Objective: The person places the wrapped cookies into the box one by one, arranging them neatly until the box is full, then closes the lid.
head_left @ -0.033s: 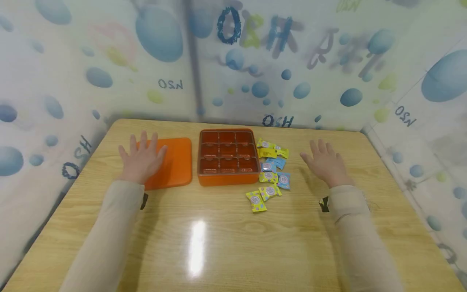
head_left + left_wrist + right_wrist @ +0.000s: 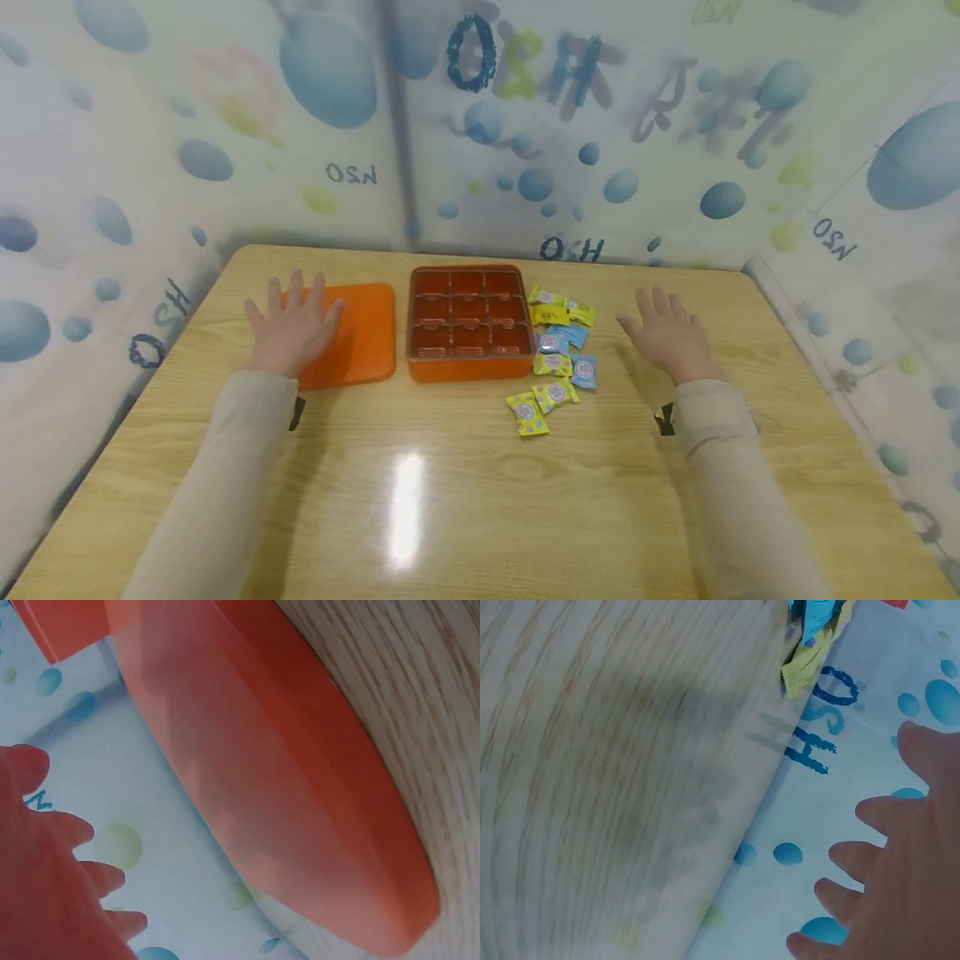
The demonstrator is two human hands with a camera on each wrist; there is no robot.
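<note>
My left hand (image 2: 292,333), fingers spread, is held over the left part of a flat orange lid (image 2: 360,333) and holds nothing. In the left wrist view the orange lid (image 2: 300,795) lies apart from the spread fingers. An orange box (image 2: 471,368) with a clear divided insert of several compartments stands in the middle; no candy shows in them. Right of it lie several wrapped candies, yellow (image 2: 527,414) and blue (image 2: 583,371). My right hand (image 2: 671,337) is to the right of the candies, fingers spread, with nothing in it.
The wood-grain table (image 2: 480,500) meets a white wall (image 2: 247,192) with blue and green spots at its back edge. Further walls stand at left and right. Dark bits of wrist gear (image 2: 664,419) show at both cuffs.
</note>
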